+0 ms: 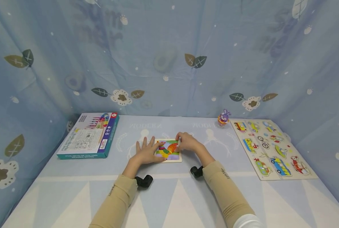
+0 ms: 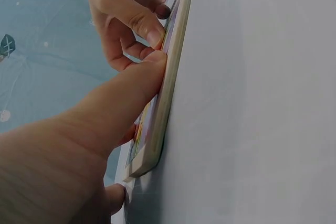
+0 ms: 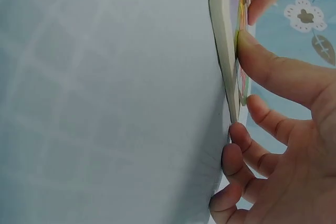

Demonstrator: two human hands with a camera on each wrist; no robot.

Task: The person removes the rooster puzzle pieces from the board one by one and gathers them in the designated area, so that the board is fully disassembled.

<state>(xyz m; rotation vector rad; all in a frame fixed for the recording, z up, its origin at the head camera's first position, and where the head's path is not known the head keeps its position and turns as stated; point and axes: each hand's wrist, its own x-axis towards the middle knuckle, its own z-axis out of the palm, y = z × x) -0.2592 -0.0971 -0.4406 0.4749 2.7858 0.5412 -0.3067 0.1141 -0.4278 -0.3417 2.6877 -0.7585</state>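
Note:
A small wooden jigsaw puzzle (image 1: 173, 161) with a bright picture lies flat on the table in the head view. My left hand (image 1: 145, 154) spreads over its left side, fingers extended, thumb resting on the picture near the front rim. At the right side, my right hand (image 1: 187, 142) has thumb and index finger closed about a puzzle piece (image 3: 242, 85). In the right wrist view that piece's edge shows between thumb and index finger, slightly raised from the frame, while the other fingers curl beside the board's corner. Much of the picture is hidden by the hands.
A boxed set (image 1: 84, 136) lies at the left. On the right is a large wooden vehicle puzzle board (image 1: 269, 152), with a small purple rabbit figure (image 1: 223, 118) by its back corner. A patterned blue curtain (image 1: 169, 63) hangs behind the table.

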